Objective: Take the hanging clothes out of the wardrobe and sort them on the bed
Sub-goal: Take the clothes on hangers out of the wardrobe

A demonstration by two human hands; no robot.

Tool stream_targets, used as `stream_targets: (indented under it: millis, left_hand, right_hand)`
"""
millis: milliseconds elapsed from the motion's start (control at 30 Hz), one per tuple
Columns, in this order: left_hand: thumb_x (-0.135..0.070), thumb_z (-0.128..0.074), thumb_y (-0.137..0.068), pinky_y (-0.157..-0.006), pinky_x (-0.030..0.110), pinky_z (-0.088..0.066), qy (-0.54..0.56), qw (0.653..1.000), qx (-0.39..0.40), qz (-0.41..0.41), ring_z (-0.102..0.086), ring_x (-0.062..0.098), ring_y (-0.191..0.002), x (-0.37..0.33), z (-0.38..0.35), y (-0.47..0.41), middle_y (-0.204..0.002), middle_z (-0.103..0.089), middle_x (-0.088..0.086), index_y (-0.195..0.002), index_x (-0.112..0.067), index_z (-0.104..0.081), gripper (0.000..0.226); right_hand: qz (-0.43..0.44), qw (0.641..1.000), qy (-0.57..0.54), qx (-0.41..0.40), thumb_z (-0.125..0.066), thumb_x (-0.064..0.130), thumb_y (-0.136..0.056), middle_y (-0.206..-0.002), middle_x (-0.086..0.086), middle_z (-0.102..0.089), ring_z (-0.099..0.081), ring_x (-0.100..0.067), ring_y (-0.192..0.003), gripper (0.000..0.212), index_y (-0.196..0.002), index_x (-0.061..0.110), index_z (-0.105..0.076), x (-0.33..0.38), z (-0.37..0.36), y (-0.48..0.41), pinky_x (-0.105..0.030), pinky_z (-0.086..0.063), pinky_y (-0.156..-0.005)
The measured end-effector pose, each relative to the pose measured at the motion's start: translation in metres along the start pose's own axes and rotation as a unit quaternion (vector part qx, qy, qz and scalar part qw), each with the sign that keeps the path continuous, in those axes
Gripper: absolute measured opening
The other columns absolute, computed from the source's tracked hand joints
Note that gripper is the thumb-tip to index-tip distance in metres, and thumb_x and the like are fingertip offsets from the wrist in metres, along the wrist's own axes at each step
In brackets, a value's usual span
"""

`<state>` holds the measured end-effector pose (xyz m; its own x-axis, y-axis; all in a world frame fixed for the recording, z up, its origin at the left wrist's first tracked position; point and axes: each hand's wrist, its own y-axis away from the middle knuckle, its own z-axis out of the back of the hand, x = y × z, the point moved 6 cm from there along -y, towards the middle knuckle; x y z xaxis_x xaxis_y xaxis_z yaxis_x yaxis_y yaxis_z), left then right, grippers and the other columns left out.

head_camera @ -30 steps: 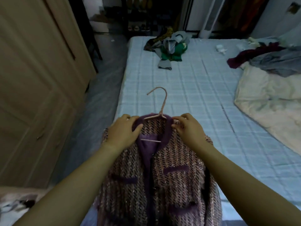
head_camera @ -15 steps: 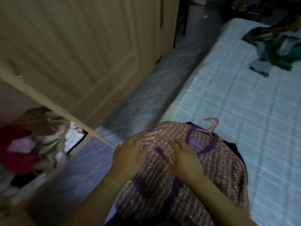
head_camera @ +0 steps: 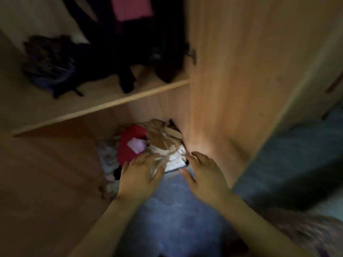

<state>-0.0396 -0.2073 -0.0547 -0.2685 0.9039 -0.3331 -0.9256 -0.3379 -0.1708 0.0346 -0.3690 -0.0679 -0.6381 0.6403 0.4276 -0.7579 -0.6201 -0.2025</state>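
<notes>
I face the open wooden wardrobe [head_camera: 222, 89]. Dark clothes [head_camera: 148, 43] and a pink garment [head_camera: 131, 8] hang down above its shelf [head_camera: 104, 106]. My left hand [head_camera: 141, 175] and my right hand [head_camera: 206, 175] are held out in front of me with fingers spread, both empty, over the floor in front of the wardrobe's lower compartment. The purple tweed jacket [head_camera: 315, 230] lies at the bottom right edge, blurred, apart from both hands.
A heap of loose clothes, red [head_camera: 130, 143], brown and white, fills the wardrobe's bottom compartment. A dark bag-like bundle [head_camera: 48, 62] sits on the shelf at left. The blue-grey floor [head_camera: 176, 219] runs under my arms. The open wardrobe door [head_camera: 232, 71] stands at right.
I have let go of the purple jacket, which now lies at the bottom right. My view has swung left from the bed to the wardrobe, and both hands are now empty and spread.
</notes>
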Motion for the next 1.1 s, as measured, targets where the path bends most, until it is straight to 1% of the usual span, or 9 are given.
stream_targets:
  millis: [167,233,300,400,533,667,767,867,1100]
  left_hand:
    - [-0.064,-0.028,-0.081,-0.096,0.045,-0.042,-0.071,0.992,-0.103,0.019,-0.056,0.028,-0.113,0.091,0.126,-0.061,-0.122,-0.061,0.002,-0.123,-0.028,-0.056,0.062]
    - [-0.061,-0.033,-0.087,-0.096,0.044,-0.040,-0.063,0.989,-0.130,0.027,-0.052,0.030,-0.116,0.112,0.170,-0.092,-0.124,-0.058,0.005,-0.128,-0.027,-0.052,0.057]
    - [-0.066,-0.028,-0.085,-0.096,0.046,-0.041,-0.057,0.984,-0.165,0.017,-0.051,0.029,-0.118,0.128,0.213,-0.124,-0.127,-0.056,0.005,-0.130,-0.029,-0.049,0.062]
    - [-0.066,-0.024,-0.085,-0.090,0.044,-0.046,-0.044,0.975,-0.218,-0.012,-0.052,0.027,-0.114,0.147,0.275,-0.179,-0.124,-0.056,0.004,-0.127,-0.032,-0.049,0.060]
    - [-0.059,-0.036,-0.091,-0.082,0.029,-0.040,-0.023,0.966,-0.256,-0.041,-0.052,0.025,-0.113,0.157,0.347,-0.261,-0.125,-0.055,0.005,-0.129,-0.028,-0.049,0.051]
    - [-0.062,-0.033,-0.084,-0.091,0.034,-0.043,-0.023,0.943,-0.321,-0.079,-0.053,0.025,-0.114,0.155,0.422,-0.341,-0.122,-0.057,0.006,-0.126,-0.027,-0.052,0.058]
    - [-0.062,-0.034,-0.084,-0.089,0.035,-0.045,-0.037,0.922,-0.371,-0.103,-0.054,0.025,-0.110,0.152,0.479,-0.401,-0.120,-0.059,0.006,-0.124,-0.025,-0.053,0.058]
    - [-0.056,-0.039,-0.090,-0.083,0.030,-0.042,-0.048,0.898,-0.416,-0.135,-0.055,0.025,-0.108,0.150,0.526,-0.450,-0.118,-0.059,0.008,-0.123,-0.023,-0.055,0.050]
    - [-0.063,-0.030,-0.079,-0.086,0.031,-0.041,-0.040,0.879,-0.434,-0.195,-0.051,0.023,-0.114,0.139,0.603,-0.544,-0.125,-0.053,0.006,-0.125,-0.025,-0.052,0.063]
  right_hand:
    - [0.115,0.990,-0.006,-0.085,-0.037,0.049,-0.088,-0.117,-0.015,-0.061,-0.060,-0.035,-0.102,0.057,-0.119,0.006,-0.059,0.127,0.026,-0.134,-0.041,-0.051,-0.087]
    - [0.148,0.981,-0.006,-0.130,-0.035,0.051,-0.088,-0.123,-0.015,-0.058,-0.057,-0.033,-0.109,0.060,-0.123,0.008,-0.057,0.167,0.051,-0.182,-0.039,-0.049,-0.090]
    - [0.183,0.969,-0.008,-0.166,-0.037,0.050,-0.091,-0.130,-0.014,-0.053,-0.052,-0.031,-0.116,0.058,-0.128,0.009,-0.053,0.203,0.079,-0.228,-0.037,-0.044,-0.093]
    - [0.233,0.951,0.005,-0.202,-0.041,0.044,-0.096,-0.138,-0.011,-0.045,-0.045,-0.027,-0.122,0.052,-0.135,0.010,-0.045,0.248,0.121,-0.298,-0.034,-0.041,-0.095]
    - [0.277,0.923,0.017,-0.267,-0.042,0.043,-0.095,-0.139,-0.008,-0.043,-0.043,-0.023,-0.124,0.052,-0.136,0.011,-0.044,0.290,0.182,-0.387,-0.035,-0.042,-0.096]
    - [0.326,0.888,0.052,-0.319,-0.043,0.043,-0.095,-0.135,-0.006,-0.046,-0.045,-0.020,-0.120,0.051,-0.135,0.012,-0.045,0.327,0.251,-0.471,-0.031,-0.043,-0.091]
    - [0.364,0.864,0.061,-0.342,-0.045,0.041,-0.095,-0.135,-0.005,-0.046,-0.046,-0.016,-0.119,0.049,-0.135,0.012,-0.045,0.354,0.307,-0.523,-0.023,-0.040,-0.092]
    - [0.379,0.835,0.101,-0.386,-0.048,0.039,-0.094,-0.134,-0.005,-0.045,-0.045,-0.016,-0.119,0.048,-0.134,0.013,-0.046,0.378,0.360,-0.564,-0.023,-0.038,-0.095]
    - [0.335,0.764,0.252,-0.491,-0.052,0.040,-0.091,-0.134,-0.006,-0.044,-0.040,-0.022,-0.124,0.047,-0.132,0.017,-0.047,0.428,0.469,-0.619,-0.033,-0.034,-0.100]
